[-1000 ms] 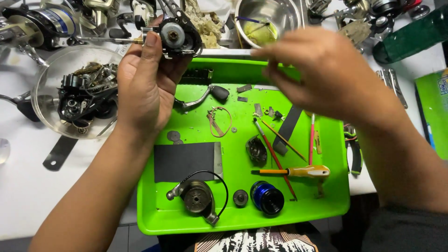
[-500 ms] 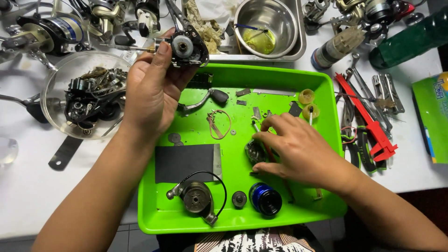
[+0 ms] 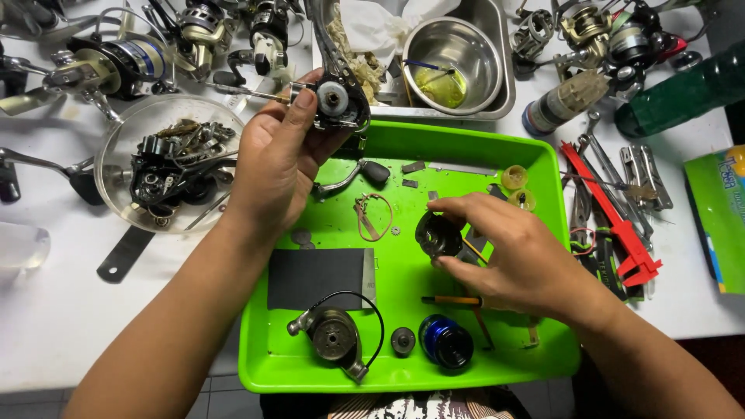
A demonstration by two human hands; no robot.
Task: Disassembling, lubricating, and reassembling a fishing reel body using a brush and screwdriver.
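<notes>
Two hands, two fishing reel parts

The left hand (image 3: 275, 159) grips a dark reel body (image 3: 335, 101) above the green tray (image 3: 326, 372). The right hand (image 3: 508, 252) pinches a round black cover (image 3: 436, 234) over the tray.

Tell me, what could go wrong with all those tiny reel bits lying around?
The left hand holds the open reel body above the green tray's far edge; a loose part might drop outside. The right hand grips the dark round cover near small washers, which a nudge could scatter.
</notes>
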